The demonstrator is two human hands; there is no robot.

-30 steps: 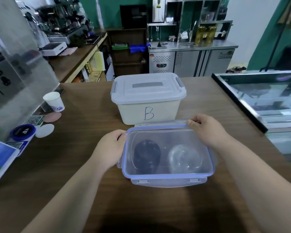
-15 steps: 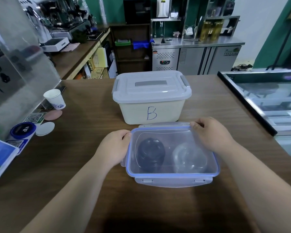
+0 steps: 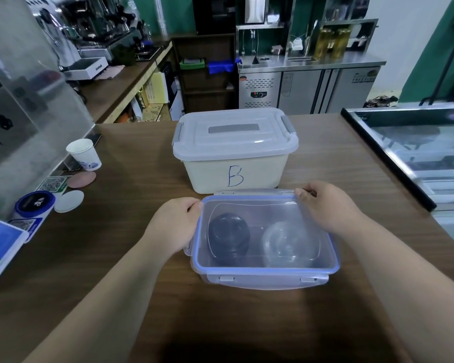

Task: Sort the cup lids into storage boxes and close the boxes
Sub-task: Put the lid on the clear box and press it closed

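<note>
A clear storage box with a blue-rimmed lid [image 3: 262, 268] sits on the wooden counter in front of me. Through the lid I see a stack of black cup lids [image 3: 228, 237] on the left and clear dome lids [image 3: 286, 244] on the right. My left hand [image 3: 173, 226] grips the lid's left edge. At the far right corner, my right hand [image 3: 325, 208] holds the lid with curled fingers. Behind it stands a white box marked "B" [image 3: 233, 176] with its grey lid [image 3: 233, 137] on.
A paper cup [image 3: 84, 154], a pink disc [image 3: 81, 178], a white disc [image 3: 69, 201] and a blue round tin [image 3: 34, 204] lie at the left, beside a clear screen [image 3: 24, 121]. A glass display case [image 3: 414, 153] borders the right side.
The clear box's lid has settled lower and flatter on the box. Both hands have stayed on its left edge and far right corner.
</note>
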